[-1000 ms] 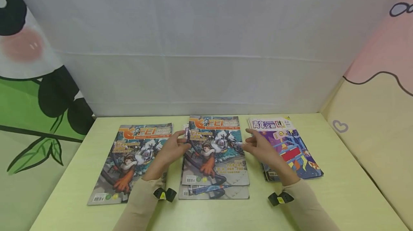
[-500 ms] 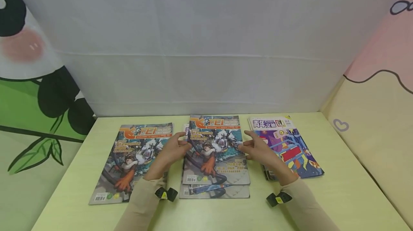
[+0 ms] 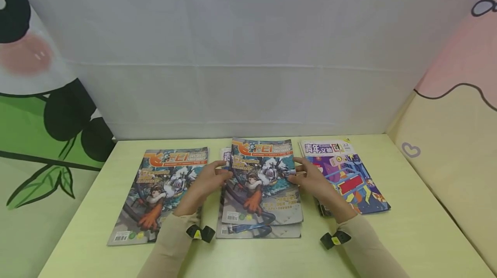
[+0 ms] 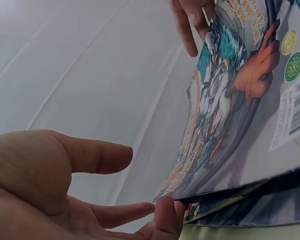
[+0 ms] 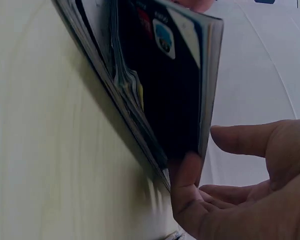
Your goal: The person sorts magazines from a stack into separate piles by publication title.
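A FEI magazine (image 3: 265, 183) with a red-gloved figure on its cover lies tilted between my hands, raised off the stack beneath. At its left edge my left hand (image 3: 207, 178) touches it with curled fingertips; in the left wrist view the thumb (image 4: 102, 156) stands apart from the cover. My right hand (image 3: 312, 181) holds the opposite edge. In the right wrist view its fingers (image 5: 187, 175) curl under the dark back cover (image 5: 162, 90), thumb close to the edge. Below, a grey magazine (image 3: 260, 231) shows its bottom strip, and a white-and-purple corner peeks out at upper left.
A matching FEI magazine (image 3: 163, 191) lies on the left of the pale yellow table (image 3: 268, 260), partly behind the left forearm. On the right is a stack of magazines with a purple-and-blue cover (image 3: 351, 181). White cloth (image 3: 252, 53) hangs behind.
The top middle magazine has shifted slightly right and turned a little, its raised part no longer lined up with the stack below. Both hands have stayed at its edges, almost in place.
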The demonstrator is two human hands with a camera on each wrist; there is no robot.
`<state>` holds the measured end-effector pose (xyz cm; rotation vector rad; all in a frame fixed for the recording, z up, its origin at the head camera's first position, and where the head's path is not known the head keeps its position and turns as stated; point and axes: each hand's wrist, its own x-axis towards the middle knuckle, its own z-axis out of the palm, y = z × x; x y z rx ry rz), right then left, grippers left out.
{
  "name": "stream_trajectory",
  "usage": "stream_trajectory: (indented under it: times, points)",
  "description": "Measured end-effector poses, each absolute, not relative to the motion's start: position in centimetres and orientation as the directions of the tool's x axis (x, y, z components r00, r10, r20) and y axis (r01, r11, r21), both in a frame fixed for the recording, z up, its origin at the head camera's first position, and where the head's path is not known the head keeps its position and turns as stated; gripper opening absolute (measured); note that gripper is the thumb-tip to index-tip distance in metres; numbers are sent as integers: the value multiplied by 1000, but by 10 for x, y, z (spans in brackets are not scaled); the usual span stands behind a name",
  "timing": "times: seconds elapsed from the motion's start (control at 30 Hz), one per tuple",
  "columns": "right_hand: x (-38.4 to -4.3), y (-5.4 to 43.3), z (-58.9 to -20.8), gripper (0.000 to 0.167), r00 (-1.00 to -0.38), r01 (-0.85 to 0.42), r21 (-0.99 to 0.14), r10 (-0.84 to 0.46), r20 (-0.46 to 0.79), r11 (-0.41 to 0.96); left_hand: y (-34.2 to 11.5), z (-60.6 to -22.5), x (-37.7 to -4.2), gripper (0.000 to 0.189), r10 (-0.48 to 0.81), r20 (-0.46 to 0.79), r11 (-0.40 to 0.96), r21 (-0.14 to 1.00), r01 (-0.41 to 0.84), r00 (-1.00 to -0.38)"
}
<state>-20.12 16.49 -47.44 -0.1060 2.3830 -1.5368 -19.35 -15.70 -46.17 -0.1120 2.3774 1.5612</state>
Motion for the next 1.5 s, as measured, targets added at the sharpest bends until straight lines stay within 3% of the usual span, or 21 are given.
stream_trajectory:
  times: [0.4,0.8,1.5]
  points:
    - [-201,166,-474,62,-973,61,-891,-170,-153,451,-154,-466,-191,48,120,-212,429,892,-142,-970]
    - [-201,170,-475,64,-966,56,-903,-205,-157,426,-154,-468,-188,69,148,-216,431,893,-134,-965]
    - [-200,173,-472,67,-966,32,-926,-227,-126,377,-152,-471,-188,70,117,-212,440,887,-140,-970]
